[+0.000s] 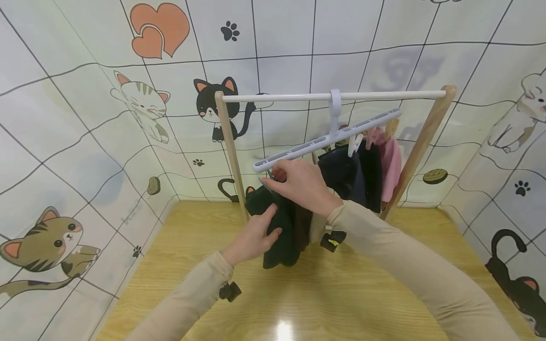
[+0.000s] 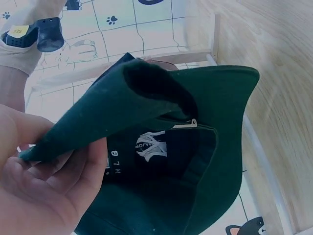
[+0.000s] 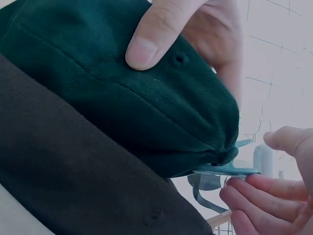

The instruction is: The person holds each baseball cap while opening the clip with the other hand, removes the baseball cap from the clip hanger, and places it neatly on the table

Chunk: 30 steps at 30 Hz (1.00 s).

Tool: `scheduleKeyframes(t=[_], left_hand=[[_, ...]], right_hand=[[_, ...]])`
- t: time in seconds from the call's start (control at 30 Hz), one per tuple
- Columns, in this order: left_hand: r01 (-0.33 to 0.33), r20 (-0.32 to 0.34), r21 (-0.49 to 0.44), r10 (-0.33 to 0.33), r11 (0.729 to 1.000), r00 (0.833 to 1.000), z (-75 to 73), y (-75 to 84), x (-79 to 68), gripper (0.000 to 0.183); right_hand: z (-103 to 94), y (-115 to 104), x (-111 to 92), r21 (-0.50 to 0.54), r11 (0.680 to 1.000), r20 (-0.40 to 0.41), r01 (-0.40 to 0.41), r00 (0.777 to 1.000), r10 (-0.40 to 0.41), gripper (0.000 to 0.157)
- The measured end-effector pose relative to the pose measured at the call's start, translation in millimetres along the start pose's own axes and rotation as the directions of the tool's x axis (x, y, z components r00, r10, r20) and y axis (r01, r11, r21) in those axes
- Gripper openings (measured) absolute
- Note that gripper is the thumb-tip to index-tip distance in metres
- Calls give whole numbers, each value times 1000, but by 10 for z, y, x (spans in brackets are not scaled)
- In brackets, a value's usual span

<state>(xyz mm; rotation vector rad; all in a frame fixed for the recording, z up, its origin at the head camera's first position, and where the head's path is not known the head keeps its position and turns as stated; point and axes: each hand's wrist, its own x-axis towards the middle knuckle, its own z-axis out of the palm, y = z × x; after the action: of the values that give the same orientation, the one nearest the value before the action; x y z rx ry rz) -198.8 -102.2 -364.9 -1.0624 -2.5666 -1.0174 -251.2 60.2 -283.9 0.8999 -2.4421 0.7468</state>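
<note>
A dark green cap (image 1: 279,227) hangs at the left end of the white hanger (image 1: 328,139). My left hand (image 1: 251,235) grips its side, thumb on the fabric; in the left wrist view the left hand (image 2: 54,181) pinches the cap's edge, and the inner lining and brim show. A teal clothespin (image 3: 227,169) bites the gathered crown of the cap (image 3: 161,98). Beside that clothespin is my right hand (image 1: 303,182). In the right wrist view, the right hand (image 3: 279,191) has its thumb apart from the clothespin's handles and its fingers right at the lower one.
The hanger hooks over a white rail (image 1: 281,98) between wooden posts (image 1: 420,142) and tilts down to the left. Beside the green cap hang a brown cap (image 3: 83,147), a beige item (image 1: 317,228), dark items (image 1: 341,166) and a pink one (image 1: 390,166), near white and pink clothespins (image 1: 355,145).
</note>
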Motion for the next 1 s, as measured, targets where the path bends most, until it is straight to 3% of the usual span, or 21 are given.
scheduleKeyframes(t=[0.27, 0.4, 0.8, 1.0], left_hand=[[-51, -20, 36, 52, 998, 998, 26, 49, -10, 37], [-70, -9, 33, 70, 997, 997, 39, 68, -9, 36], [-136, 28, 62, 134, 989, 991, 59, 118, -5, 34], [-123, 22, 17, 123, 992, 992, 47, 93, -46, 33]], right_hand=[[25, -45, -17, -84, 996, -76, 28, 997, -34, 35], [16, -63, -18, -86, 996, -80, -7, 997, 0, 36], [13, -57, -67, -46, 991, 7, -124, 992, 125, 32], [-4, -28, -43, 71, 981, 57, -179, 983, 176, 31]])
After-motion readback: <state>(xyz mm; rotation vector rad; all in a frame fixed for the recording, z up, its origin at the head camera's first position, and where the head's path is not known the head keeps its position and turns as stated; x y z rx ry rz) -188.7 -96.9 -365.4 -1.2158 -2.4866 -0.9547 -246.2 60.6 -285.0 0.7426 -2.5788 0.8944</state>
